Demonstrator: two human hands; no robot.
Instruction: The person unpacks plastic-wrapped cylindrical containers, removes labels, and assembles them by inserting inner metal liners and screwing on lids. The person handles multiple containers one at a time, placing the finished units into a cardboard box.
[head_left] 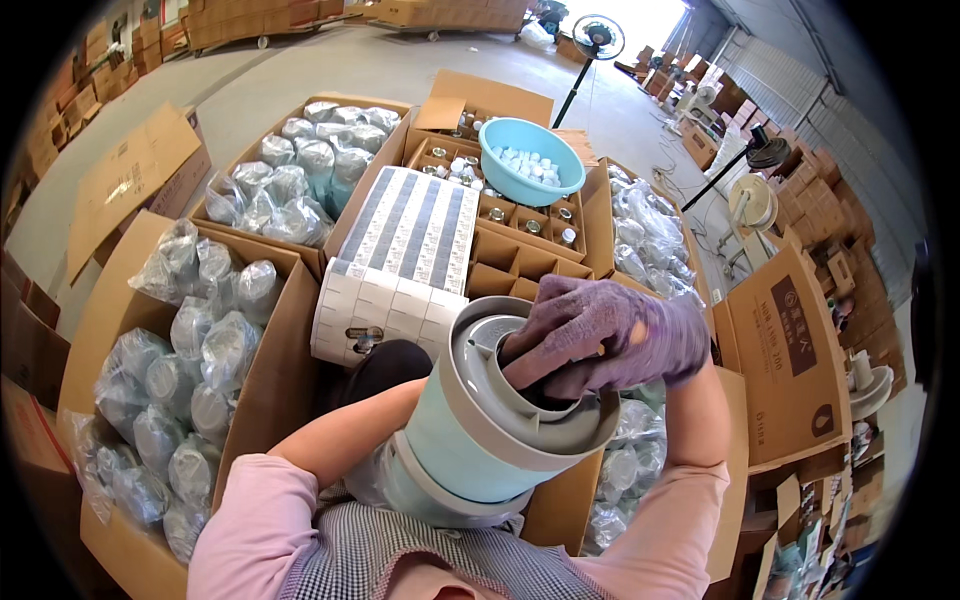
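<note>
A large round container (450, 440), light blue with a broad grey rim, is tilted against my body in front of my chest. My right hand (605, 335) wears a purple knit glove. Its bent fingers reach down into the grey round opening (492, 335) at the container's top, and the fingertips are hidden inside. Something dark shows under them, too covered to name. My left forearm (350, 430) runs behind the container, which hides the left hand. Just beyond the container lies a sheet of printed labels (410, 225), its white near end (380, 310) curving downward.
Open cartons of plastic-wrapped items flank me, one at the near left (85, 420), another at the far left (235, 160). Ahead, a divided carton (500, 270) holds bottles. A light-blue basin (500, 178) of white caps rests on it. A carton flap (785, 360) rises at right.
</note>
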